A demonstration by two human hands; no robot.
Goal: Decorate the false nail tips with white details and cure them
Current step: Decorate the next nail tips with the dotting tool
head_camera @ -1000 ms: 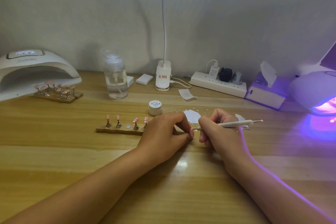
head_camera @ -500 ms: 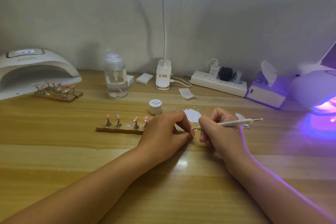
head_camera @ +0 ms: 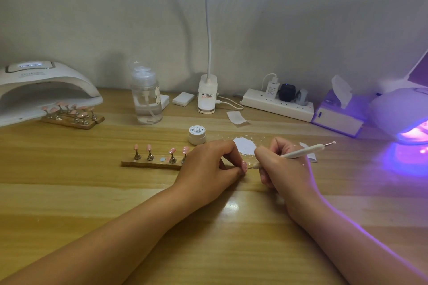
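Note:
My left hand (head_camera: 208, 166) pinches a pink nail tip (head_camera: 244, 165) on its small stand, low over the table. My right hand (head_camera: 281, 164) grips a white dotting pen (head_camera: 301, 152), and the pen's fine point touches that tip. Just left of my left hand lies a wooden holder strip (head_camera: 148, 164) with several pink tips standing on metal stands. A small white jar of painting gel (head_camera: 197, 134) sits behind it, lid on. A white smear of gel (head_camera: 244, 144) lies on the table behind my hands.
A white curing lamp (head_camera: 44, 90) stands at the far left with a second holder of pink tips (head_camera: 71, 114) at its mouth. Another lamp (head_camera: 403, 113) glows purple at the right edge. A pump bottle (head_camera: 147, 99), clip lamp base (head_camera: 207, 95), power strip (head_camera: 278, 104) and tissue box (head_camera: 338, 115) line the back.
Both hands stay in place; the pen's point makes only tiny movements at the held tip.

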